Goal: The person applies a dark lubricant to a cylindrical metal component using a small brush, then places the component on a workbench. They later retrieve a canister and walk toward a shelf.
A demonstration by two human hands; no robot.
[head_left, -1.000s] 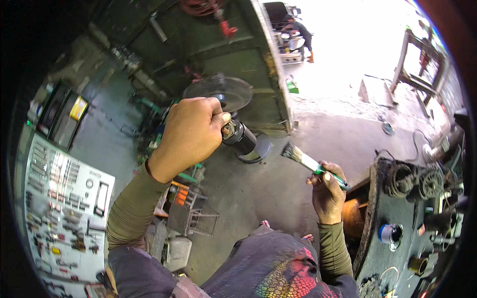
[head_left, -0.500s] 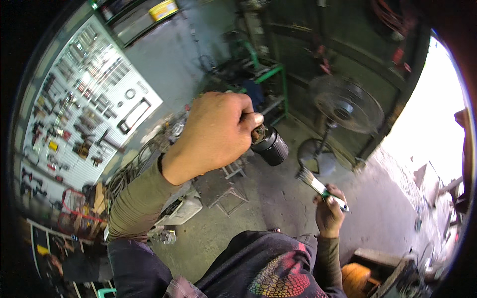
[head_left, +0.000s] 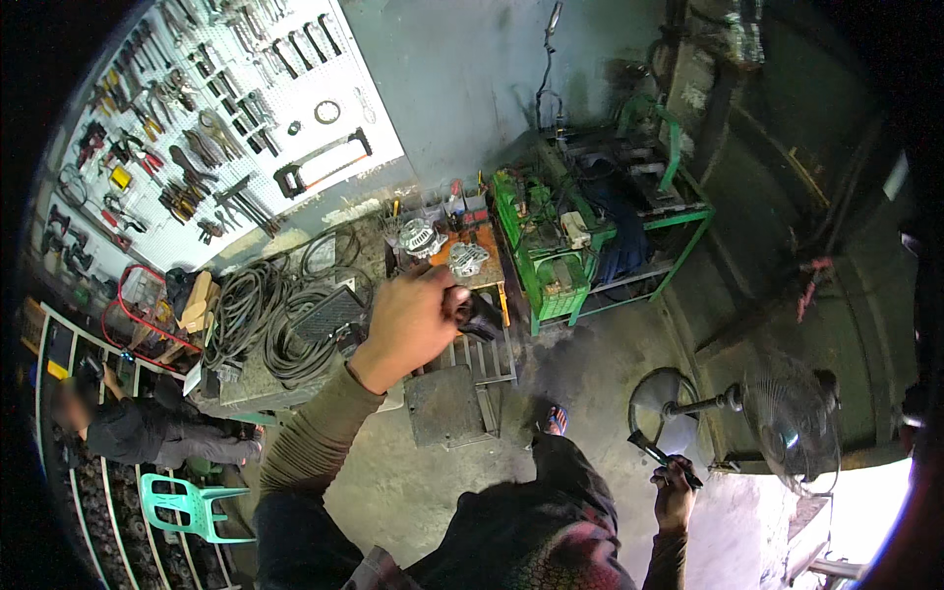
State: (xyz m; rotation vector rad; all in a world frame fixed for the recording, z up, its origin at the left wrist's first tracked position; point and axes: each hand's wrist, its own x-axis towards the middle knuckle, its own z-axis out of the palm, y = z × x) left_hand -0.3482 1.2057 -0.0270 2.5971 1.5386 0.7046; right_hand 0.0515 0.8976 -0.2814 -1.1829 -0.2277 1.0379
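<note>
Held out in front of me, my left hand [head_left: 411, 323] is closed around a black cylindrical part [head_left: 481, 319], which hangs past the thumb side of my fist. In the lower right, my right hand [head_left: 675, 500] grips a paintbrush [head_left: 649, 450] by its handle, bristles pointing up and to the left. The two hands are well apart. Beyond my left fist, two silvery alternator-like metal parts [head_left: 421, 238] sit on a cluttered workbench [head_left: 258, 385].
A pegboard [head_left: 379, 162] of hand tools covers the left wall. Coiled hoses [head_left: 285, 329] lie on the bench. A green metal stand [head_left: 551, 285] is ahead, and a pedestal fan [head_left: 787, 418] stands right. At left, another person [head_left: 133, 433] is near a turquoise chair [head_left: 182, 506].
The view has swung, bringing the bench, green stand and other person into sight. My left hand still holds the black part, now lower in the picture; my right hand keeps the paintbrush.
</note>
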